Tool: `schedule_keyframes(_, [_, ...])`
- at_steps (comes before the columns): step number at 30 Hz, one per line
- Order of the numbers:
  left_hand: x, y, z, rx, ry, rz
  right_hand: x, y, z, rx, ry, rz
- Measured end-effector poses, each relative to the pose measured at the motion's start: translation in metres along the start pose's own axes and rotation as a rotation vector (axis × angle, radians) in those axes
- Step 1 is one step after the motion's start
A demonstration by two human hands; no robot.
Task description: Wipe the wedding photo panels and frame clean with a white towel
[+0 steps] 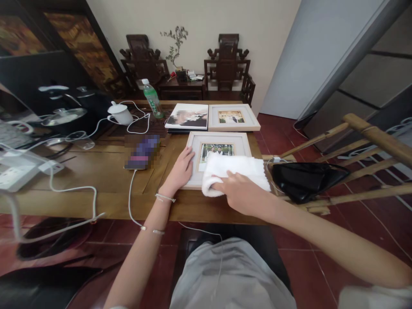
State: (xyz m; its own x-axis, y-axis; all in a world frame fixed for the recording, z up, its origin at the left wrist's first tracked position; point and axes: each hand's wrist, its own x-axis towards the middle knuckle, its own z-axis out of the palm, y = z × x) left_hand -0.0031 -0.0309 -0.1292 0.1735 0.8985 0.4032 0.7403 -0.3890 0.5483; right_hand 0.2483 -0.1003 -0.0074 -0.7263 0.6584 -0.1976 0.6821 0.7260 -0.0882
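A picture frame (193,140) with a pale wooden border and a photo inside lies flat near the table's front edge. My left hand (182,168) grips its left side, fingers bent over the border. In my right hand (240,189) is a folded white cloth (240,165), pressed against the lower right part of the frame. That cloth hides the frame's lower right corner and part of the photo. My right thumb and fingers are closed round the cloth's near edge.
Behind lie a second picture frame (254,124) and a photo album (188,116). A phone (143,154) on a cable, a green-labelled bottle (152,98), a lidded white cup (120,113) and a power strip (19,171) stand leftward. A black bag (302,180) rests on the bamboo chair (370,133).
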Motion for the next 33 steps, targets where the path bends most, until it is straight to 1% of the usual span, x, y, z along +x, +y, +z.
schedule_keyframes(3, [0.0,0.0,0.0,0.004,0.003,0.003,0.016,0.015,0.013,0.042,0.045,0.032])
schedule_keyframes(6, [0.0,0.0,0.0,0.015,0.002,0.01,0.043,0.046,0.021,0.023,0.139,0.115])
schedule_keyframes(9, [0.0,0.0,-0.001,0.018,-0.008,0.004,0.071,0.08,0.017,-0.025,0.252,0.171])
schedule_keyframes(11, [0.0,0.0,-0.002,0.015,-0.016,-0.001,0.085,0.099,0.014,-0.038,0.29,0.202])
schedule_keyframes(14, [0.0,0.0,-0.002,0.025,-0.022,0.001,0.095,0.11,0.013,-0.08,0.292,0.208])
schedule_keyframes(16, [0.0,0.0,-0.001,0.033,-0.019,0.005,0.09,0.104,0.015,-0.124,0.246,0.185])
schedule_keyframes(19, [0.0,-0.001,0.001,0.03,-0.006,0.011,0.066,0.08,0.017,-0.137,0.165,0.146])
schedule_keyframes(21, [0.0,-0.001,0.001,0.032,0.001,0.013,0.042,0.058,0.012,-0.087,0.101,0.1])
schedule_keyframes(24, [0.0,0.001,0.0,0.047,-0.015,0.014,0.006,0.028,-0.002,0.019,-0.032,0.012])
schedule_keyframes(26, [0.0,0.002,-0.001,0.059,-0.023,0.014,-0.011,0.012,-0.011,0.086,-0.071,-0.056])
schedule_keyframes(27, [0.0,0.002,-0.002,0.066,-0.023,0.014,-0.016,0.008,-0.012,0.111,-0.067,-0.082])
schedule_keyframes(30, [0.0,0.003,-0.002,0.076,-0.018,0.011,-0.013,0.01,-0.007,0.145,-0.033,-0.084])
schedule_keyframes(33, [-0.001,0.003,-0.002,0.071,-0.019,0.007,0.011,0.036,0.008,0.122,0.021,0.001])
